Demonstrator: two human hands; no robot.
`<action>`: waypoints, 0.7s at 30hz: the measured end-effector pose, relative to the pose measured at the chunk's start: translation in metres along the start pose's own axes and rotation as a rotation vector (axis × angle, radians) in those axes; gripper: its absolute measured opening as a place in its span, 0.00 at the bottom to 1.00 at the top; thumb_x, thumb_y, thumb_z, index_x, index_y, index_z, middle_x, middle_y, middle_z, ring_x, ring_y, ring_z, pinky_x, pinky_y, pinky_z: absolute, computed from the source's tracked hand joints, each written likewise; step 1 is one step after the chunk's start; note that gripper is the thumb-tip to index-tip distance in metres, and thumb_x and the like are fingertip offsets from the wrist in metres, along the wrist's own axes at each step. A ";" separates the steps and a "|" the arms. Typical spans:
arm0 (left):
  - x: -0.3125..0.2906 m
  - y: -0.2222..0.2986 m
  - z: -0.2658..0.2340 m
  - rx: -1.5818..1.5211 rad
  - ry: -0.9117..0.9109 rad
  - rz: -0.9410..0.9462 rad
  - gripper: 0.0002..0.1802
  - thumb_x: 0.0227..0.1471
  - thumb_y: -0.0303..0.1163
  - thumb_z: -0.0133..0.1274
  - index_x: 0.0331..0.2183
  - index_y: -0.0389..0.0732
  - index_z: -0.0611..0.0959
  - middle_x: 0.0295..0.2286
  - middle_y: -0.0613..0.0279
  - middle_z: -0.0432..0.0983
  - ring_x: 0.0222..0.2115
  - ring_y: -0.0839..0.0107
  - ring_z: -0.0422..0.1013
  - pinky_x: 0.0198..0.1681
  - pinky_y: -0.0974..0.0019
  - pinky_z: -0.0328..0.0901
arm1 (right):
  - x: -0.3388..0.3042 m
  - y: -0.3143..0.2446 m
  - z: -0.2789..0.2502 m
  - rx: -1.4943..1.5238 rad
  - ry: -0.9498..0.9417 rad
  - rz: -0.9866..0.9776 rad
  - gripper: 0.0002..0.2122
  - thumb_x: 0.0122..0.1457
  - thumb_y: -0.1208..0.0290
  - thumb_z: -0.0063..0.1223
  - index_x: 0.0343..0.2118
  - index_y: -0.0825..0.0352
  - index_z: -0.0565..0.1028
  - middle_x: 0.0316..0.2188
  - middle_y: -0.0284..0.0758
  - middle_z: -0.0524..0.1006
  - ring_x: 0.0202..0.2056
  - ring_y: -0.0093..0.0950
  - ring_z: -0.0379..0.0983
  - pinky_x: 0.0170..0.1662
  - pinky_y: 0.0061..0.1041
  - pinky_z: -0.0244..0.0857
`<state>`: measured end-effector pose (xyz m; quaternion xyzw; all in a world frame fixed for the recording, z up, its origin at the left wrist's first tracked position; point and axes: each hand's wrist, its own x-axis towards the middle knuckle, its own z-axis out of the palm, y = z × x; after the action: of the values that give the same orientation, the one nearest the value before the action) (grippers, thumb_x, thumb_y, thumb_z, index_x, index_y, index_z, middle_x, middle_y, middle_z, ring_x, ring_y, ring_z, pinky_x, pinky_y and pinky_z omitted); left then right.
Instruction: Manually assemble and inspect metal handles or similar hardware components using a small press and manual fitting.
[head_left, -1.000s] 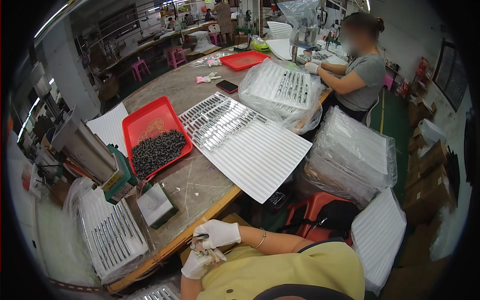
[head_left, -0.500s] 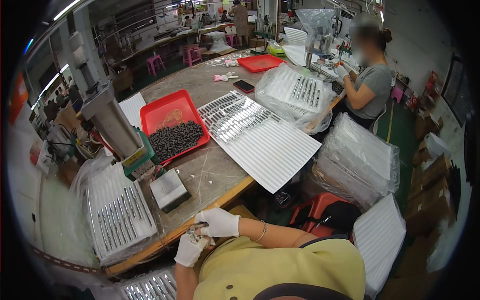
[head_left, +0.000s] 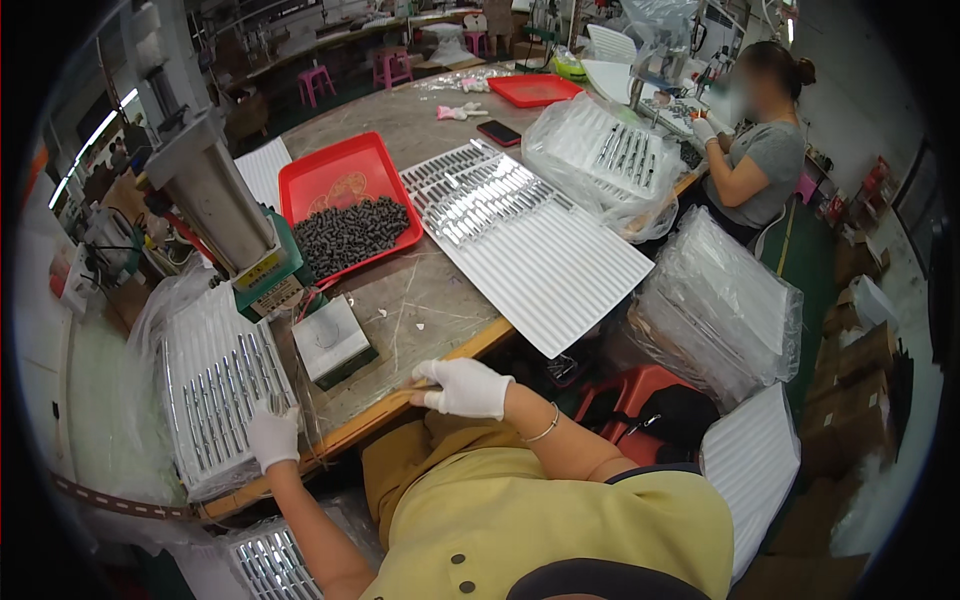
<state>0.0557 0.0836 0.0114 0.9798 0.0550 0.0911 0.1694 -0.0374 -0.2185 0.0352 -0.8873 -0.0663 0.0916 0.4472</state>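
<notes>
My left hand (head_left: 273, 434), in a white glove, is at the right edge of a white ridged tray (head_left: 205, 335) that bears several shiny metal rods (head_left: 232, 400). Its fingers are drawn together near the end of the row, and what lies between them is too small to make out. At the wooden front edge of the table is my gloved right hand (head_left: 468, 388), its fingers curled closed. Whatever it may hold is hidden. Between and beyond the hands stands a square metal block (head_left: 332, 335) with a flat top.
A press (head_left: 215, 190) on a green base stands at the left. Behind are a red tray (head_left: 325, 165) of small dark cylinders (head_left: 350, 235) and a ridged sheet (head_left: 545, 290) with metal rods. A phone (head_left: 499, 133) lies farther back. A co-worker (head_left: 765, 150) sits at right.
My hands, together before, are now apart. The left has moved left to the tray of rods; the right has moved slightly up and right along the table edge. My view has shifted a little.
</notes>
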 end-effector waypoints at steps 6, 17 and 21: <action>0.014 -0.027 0.041 0.019 -0.036 -0.013 0.22 0.38 0.38 0.64 0.35 0.36 0.78 0.29 0.43 0.77 0.33 0.47 0.73 0.38 0.54 0.67 | 0.040 0.048 -0.009 -0.024 0.262 0.023 0.10 0.56 0.71 0.50 0.41 0.66 0.73 0.35 0.44 0.77 0.39 0.38 0.75 0.43 0.30 0.67; -0.005 -0.047 0.029 -1.073 -0.140 -0.206 0.11 0.47 0.29 0.58 0.34 0.37 0.75 0.24 0.62 0.75 0.20 0.81 0.69 0.19 0.76 0.60 | 0.148 0.073 -0.075 -0.456 0.607 0.195 0.09 0.57 0.63 0.50 0.38 0.57 0.78 0.30 0.40 0.78 0.33 0.40 0.75 0.35 0.33 0.68; -0.017 -0.015 0.019 -1.273 -0.247 -0.157 0.12 0.47 0.27 0.57 0.35 0.37 0.72 0.26 0.56 0.76 0.17 0.78 0.69 0.19 0.76 0.63 | 0.206 0.080 -0.081 -0.692 0.571 0.281 0.11 0.58 0.60 0.48 0.38 0.55 0.78 0.33 0.39 0.78 0.37 0.39 0.75 0.38 0.36 0.67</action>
<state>0.0420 0.0894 -0.0145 0.6841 0.0416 -0.0199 0.7279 0.1841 -0.2882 -0.0031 -0.9742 0.1536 -0.1241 0.1090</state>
